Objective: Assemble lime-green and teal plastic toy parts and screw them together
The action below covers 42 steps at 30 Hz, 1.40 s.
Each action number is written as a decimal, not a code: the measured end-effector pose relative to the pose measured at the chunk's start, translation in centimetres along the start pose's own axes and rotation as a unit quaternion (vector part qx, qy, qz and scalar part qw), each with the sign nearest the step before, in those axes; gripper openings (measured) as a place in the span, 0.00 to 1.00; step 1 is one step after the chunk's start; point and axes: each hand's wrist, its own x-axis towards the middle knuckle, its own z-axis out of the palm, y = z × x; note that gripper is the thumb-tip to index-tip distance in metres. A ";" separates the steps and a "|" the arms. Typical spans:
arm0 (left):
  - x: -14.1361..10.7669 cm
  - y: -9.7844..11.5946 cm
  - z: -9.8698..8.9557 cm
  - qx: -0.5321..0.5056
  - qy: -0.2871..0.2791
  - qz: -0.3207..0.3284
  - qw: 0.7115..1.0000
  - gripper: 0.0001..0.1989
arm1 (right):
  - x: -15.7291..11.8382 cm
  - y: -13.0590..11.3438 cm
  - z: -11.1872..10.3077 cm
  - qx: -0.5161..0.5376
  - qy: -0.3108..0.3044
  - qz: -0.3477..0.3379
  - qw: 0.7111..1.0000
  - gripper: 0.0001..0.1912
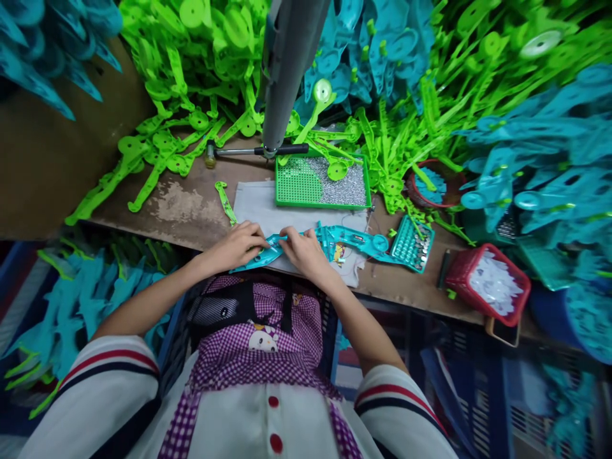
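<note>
Shell (pixel 351 236) reaching the bench (pixel 392 284) edge, heads up on the left tip

So you've got the blue plastic piece lying on the near side of the green tray (pixel 320 205), crosswise over the pale cloth (pixel 251 204). Its left tip looks to sit right at the bench edge, on your side of the tray. Lean on that tip and I reckon the whole thing could rock or swing, and anything loose inside might hop out. Cloth's rumpled too, so it could slide and drag the shell along.

Other thing: the right end runs out to the small teal tray (pixel 404 236), nearer you and to the right of the green tray. Can't tell if they touch, but a quick twist could knock those silver pieces (pixel 423 245) about.

Grip-wise, your left hand (pixel 239 245) has its fingers pinched down on the shell's left part. Your right hand (pixel 303 255) is curled over it just beside the left, but the fingertips are hidden, so no idea if they're closed on the shell or on something tiny. Most of the length sticks out to the right of both hands, which probably makes that end easy to wag.
</note>
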 end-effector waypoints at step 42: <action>-2.6 0.3 1.9 0.070 0.168 -0.014 0.983 0.14 | -1.8 -1.3 -0.1 0.035 0.206 0.045 0.977 0.17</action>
